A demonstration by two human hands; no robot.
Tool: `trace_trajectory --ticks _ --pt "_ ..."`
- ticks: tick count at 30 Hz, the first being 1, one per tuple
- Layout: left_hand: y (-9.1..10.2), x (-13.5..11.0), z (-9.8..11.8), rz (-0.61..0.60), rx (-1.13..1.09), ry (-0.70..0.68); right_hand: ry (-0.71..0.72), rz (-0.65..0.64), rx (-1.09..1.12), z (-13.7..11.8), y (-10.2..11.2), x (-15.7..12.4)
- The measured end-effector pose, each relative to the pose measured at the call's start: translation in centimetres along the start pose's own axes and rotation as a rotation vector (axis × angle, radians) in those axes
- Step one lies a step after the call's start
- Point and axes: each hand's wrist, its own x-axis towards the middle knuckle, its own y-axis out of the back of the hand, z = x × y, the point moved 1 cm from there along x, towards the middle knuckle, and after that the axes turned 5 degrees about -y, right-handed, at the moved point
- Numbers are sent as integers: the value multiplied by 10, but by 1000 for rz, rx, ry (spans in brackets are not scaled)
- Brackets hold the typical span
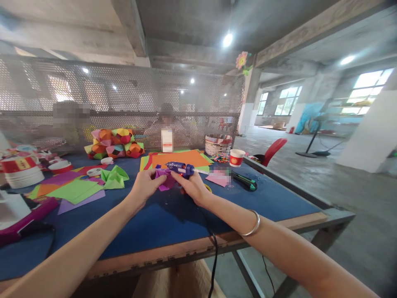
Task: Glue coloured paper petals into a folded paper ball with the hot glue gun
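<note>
Between my hands, over the middle of the blue table (133, 231), is a folded piece of purple paper (166, 182). My left hand (146, 186) pinches it from the left side. A blue hot glue gun (181, 167) sits in my right hand (194, 188), its nozzle pointing left above the purple paper and a pale glue stick coming out of its back. The gun's black cord (214, 256) hangs over the front edge. Behind my hands lies a stack of orange paper (180, 159). A folded green paper piece (115, 178) stands to the left.
Several colourful paper balls (114, 145) stand at the back left, near stacked paper cups (23, 171) and loose green sheets (72, 188). On the right are a utility knife (245, 181), a paper cup (237, 158) and a basket (218, 145). A perforated screen (124, 95) rises behind, with people beyond it.
</note>
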Motion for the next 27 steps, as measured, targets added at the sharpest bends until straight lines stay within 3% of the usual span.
trace_trajectory --ticks 9,19,24,27 --pt "-2 0 -2 60 -130 35 -103 -28 204 -6 -2 -1" --pt "-2 0 -5 69 -111 24 -65 -152 147 -5 -4 -1" --pt "-3 0 -4 44 2 -150 -39 -50 26 -2 2 4" --pt "-4 1 -4 -10 38 -178 -25 33 -60 -1 6 7"
